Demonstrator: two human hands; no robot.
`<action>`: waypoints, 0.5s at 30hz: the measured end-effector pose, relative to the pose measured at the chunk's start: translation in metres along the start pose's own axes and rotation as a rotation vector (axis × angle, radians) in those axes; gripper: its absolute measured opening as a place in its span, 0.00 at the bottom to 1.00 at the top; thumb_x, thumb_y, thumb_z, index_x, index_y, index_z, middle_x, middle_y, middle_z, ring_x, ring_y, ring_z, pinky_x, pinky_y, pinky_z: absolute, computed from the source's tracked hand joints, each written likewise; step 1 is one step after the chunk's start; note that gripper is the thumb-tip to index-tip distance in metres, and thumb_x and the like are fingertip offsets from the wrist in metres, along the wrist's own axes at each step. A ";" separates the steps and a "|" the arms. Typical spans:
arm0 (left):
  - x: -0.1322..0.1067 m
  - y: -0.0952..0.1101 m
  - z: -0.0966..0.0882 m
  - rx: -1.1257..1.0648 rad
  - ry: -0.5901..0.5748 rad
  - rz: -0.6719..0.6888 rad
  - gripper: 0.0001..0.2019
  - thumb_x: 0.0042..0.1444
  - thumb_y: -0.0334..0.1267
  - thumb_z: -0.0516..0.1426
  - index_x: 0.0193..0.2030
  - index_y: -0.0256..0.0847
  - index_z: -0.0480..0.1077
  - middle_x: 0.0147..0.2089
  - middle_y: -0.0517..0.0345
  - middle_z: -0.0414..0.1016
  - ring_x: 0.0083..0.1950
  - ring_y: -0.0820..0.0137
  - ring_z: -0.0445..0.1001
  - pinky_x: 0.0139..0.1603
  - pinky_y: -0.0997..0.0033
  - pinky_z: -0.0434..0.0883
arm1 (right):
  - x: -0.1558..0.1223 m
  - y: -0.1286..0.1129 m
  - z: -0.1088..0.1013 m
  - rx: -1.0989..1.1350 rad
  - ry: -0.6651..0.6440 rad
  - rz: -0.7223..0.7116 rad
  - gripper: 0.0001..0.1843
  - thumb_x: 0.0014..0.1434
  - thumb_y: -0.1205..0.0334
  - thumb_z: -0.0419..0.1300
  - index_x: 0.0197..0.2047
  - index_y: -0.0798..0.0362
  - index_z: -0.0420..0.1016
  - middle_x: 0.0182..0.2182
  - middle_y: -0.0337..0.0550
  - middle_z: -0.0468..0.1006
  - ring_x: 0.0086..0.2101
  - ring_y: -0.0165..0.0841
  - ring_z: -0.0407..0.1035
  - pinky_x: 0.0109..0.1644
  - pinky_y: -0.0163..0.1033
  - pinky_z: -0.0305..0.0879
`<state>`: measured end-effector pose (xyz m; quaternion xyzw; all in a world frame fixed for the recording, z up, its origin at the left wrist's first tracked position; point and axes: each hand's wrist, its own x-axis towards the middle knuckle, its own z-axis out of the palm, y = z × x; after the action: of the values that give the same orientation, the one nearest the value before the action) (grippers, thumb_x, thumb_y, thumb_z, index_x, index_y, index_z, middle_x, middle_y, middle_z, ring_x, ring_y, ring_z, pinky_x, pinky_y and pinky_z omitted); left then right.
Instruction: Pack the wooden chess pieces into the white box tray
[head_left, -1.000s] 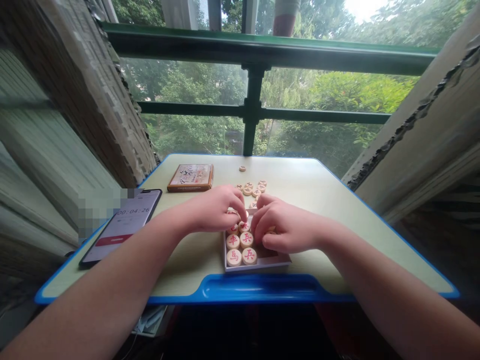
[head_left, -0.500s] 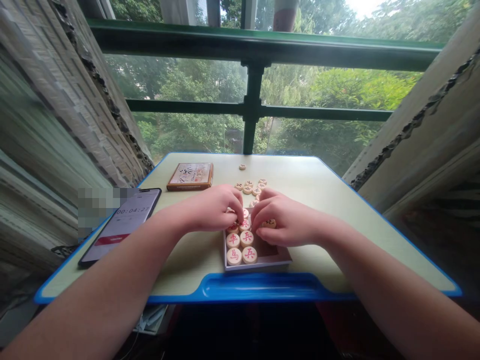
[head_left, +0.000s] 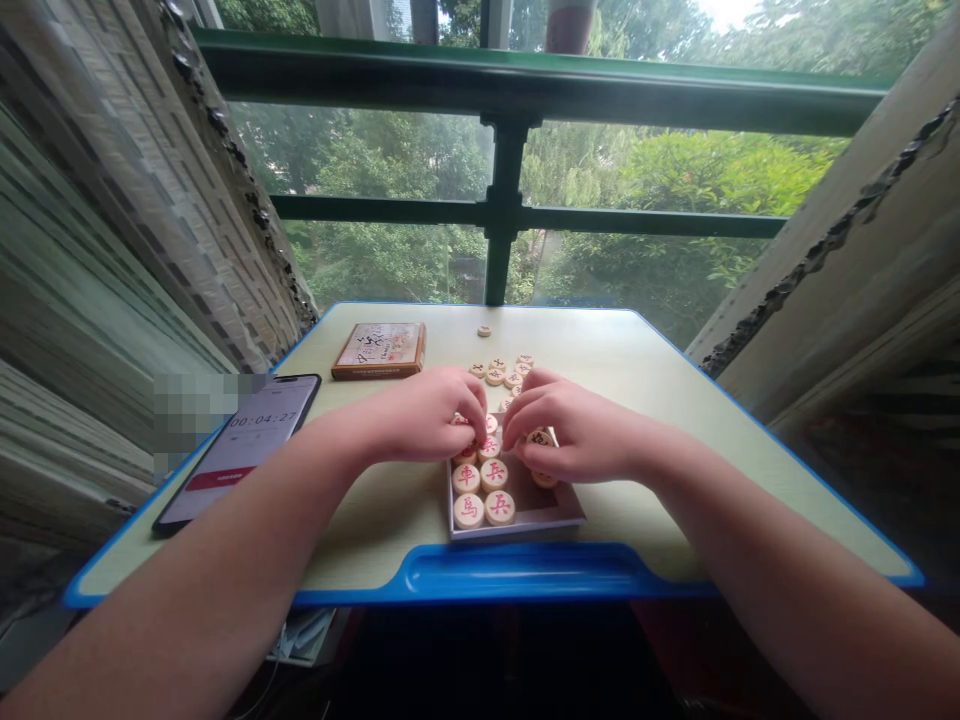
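Observation:
My left hand (head_left: 435, 412) bends over the left side of a shallow open box (head_left: 544, 525), its closed fingertips on red-marked Chinese chess pieces and partly covering them. A red chariot piece (head_left: 466, 477), a red horse piece (head_left: 469, 511) and two red soldier pieces (head_left: 499, 508) lie face up near its front left. Over the right side, my right hand (head_left: 570, 430) has curled fingers around a dark-marked Chinese chess piece (head_left: 539, 438); the exact contact is partly hidden. Another piece (head_left: 544, 480) shows below its thumb, inside the box.
Behind my hands several loose pieces (head_left: 496, 376) lie grouped on the table (head_left: 645, 375), and a single piece (head_left: 484, 331) sits farther back. A printed box lid (head_left: 380, 350) rests at the back left. A phone (head_left: 244, 450) showing a timer lies at left. Blue trim (head_left: 525, 575) borders the front.
My right thumb and fingers have shifted slightly up and away from me, uncovering a piece at the right of the box. My left hand has barely moved.

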<state>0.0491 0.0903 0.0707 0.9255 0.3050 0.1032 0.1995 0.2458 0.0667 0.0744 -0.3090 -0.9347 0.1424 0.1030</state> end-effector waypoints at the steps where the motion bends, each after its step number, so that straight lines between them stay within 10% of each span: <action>1: 0.000 0.000 0.000 -0.004 0.006 0.003 0.16 0.43 0.23 0.52 0.28 0.43 0.78 0.34 0.60 0.74 0.36 0.72 0.70 0.41 0.75 0.66 | 0.000 0.000 0.000 -0.002 0.002 0.001 0.12 0.47 0.74 0.55 0.29 0.55 0.79 0.30 0.42 0.79 0.33 0.32 0.63 0.48 0.41 0.57; 15: 0.009 -0.019 0.005 -0.012 0.448 -0.013 0.18 0.43 0.24 0.48 0.33 0.40 0.77 0.38 0.57 0.74 0.42 0.69 0.71 0.48 0.69 0.68 | -0.008 0.033 -0.010 -0.047 0.378 0.149 0.14 0.46 0.71 0.54 0.31 0.53 0.80 0.33 0.42 0.79 0.35 0.35 0.64 0.44 0.42 0.61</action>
<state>0.0479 0.1081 0.0587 0.8762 0.3470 0.3069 0.1330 0.2732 0.0891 0.0718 -0.4007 -0.8764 0.0672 0.2586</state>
